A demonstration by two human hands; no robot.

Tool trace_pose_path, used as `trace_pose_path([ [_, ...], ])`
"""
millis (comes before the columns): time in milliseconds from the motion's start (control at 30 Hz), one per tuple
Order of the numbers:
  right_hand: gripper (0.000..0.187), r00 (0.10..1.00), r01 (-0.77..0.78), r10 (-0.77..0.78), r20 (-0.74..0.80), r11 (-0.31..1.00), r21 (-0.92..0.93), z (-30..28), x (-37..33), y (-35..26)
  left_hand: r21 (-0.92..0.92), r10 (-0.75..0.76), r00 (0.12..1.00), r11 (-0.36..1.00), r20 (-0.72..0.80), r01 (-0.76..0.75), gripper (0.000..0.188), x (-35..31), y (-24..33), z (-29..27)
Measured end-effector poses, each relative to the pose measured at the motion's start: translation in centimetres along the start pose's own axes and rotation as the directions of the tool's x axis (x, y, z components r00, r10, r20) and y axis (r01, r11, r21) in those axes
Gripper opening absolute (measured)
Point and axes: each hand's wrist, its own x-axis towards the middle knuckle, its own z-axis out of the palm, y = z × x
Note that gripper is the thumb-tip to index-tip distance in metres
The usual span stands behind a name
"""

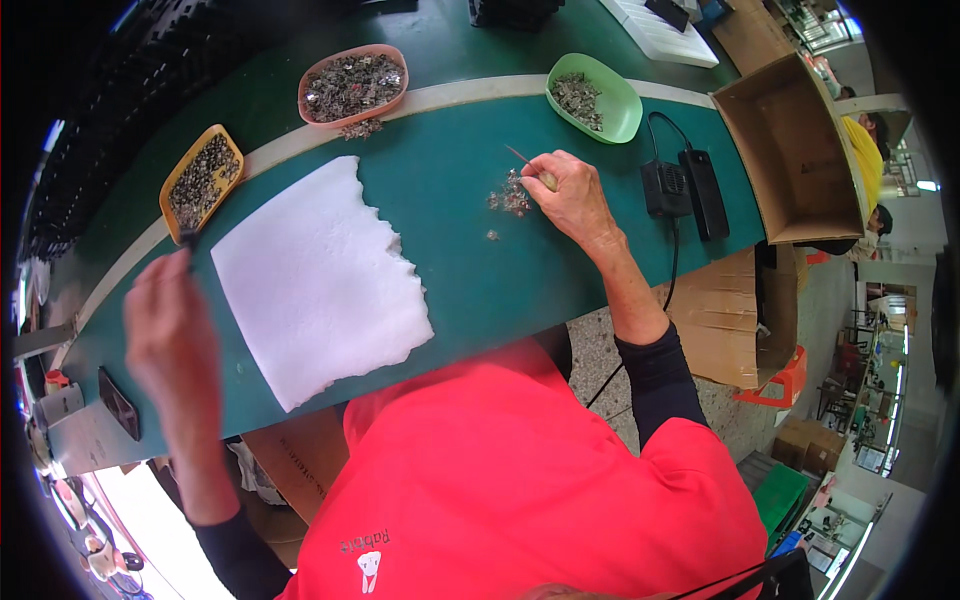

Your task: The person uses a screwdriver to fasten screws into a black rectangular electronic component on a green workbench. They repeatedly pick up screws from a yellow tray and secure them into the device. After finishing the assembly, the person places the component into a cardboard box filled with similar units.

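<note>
My right hand (pixel 572 200) is closed around a thin pointed tool with a reddish tip (pixel 516 154) and a yellowish end. Beside its fingertips lies a small heap of tiny metal parts (pixel 513 196) on the green table mat, with one loose part (pixel 492 235) nearer to me. Smeared by motion, my left hand (pixel 168 315) is just in front of a yellow tray (pixel 238 160) of small metal parts. Something dark shows at its fingertips, too blurred to name. Between my hands is a white foam sheet (pixel 320 285) with a ragged right edge.
Farther back stand a pink tray (pixel 303 112) and a green tray (pixel 625 112), both holding small metal parts. A few parts (pixel 362 129) lie outside the pink tray. At right are a black corded device (pixel 666 188) and an open cardboard box (pixel 810 160). A phone (pixel 119 404) lies far left.
</note>
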Motion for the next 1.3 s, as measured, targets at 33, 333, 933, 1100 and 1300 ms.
trace_pose_path([
  [33, 0.017, 1.000, 0.027, -0.027, 0.013, 1.000, -0.014, 0.1, 0.2, -0.2, -0.033, 0.018, 0.999, 0.999, 0.045, -0.017, 0.022, 0.2, 2.3, 0.7],
  [333, 0.016, 0.990, 0.073, -0.064, 0.126, 0.995, -0.073, -0.1, 0.9, -1.6, -0.492, 0.099, 0.964, 0.870, 0.248, 0.038, 0.051, 2.3, 9.1, 6.2],
  [933, 0.007, 0.871, -0.386, 0.009, 0.491, 0.630, 0.674, 4.1, 1.8, -9.6, -0.443, -0.102, 0.952, 0.867, 0.288, 0.227, 0.045, 0.0, 5.7, 7.5],
  [1100, 0.013, 0.857, -0.355, -0.047, 0.514, 0.669, 0.653, 5.0, 1.9, -12.8, -0.594, -0.189, 0.941, 0.737, 0.280, 0.324, 0.031, -2.9, 5.9, 4.9],
  [1300, 0.013, 0.874, -0.231, -0.095, 0.476, 0.781, 0.581, 5.8, 2.4, -13.6, -0.441, -0.264, 0.889, 0.792, 0.374, 0.421, 0.043, -5.9, 7.6, 3.9],
])
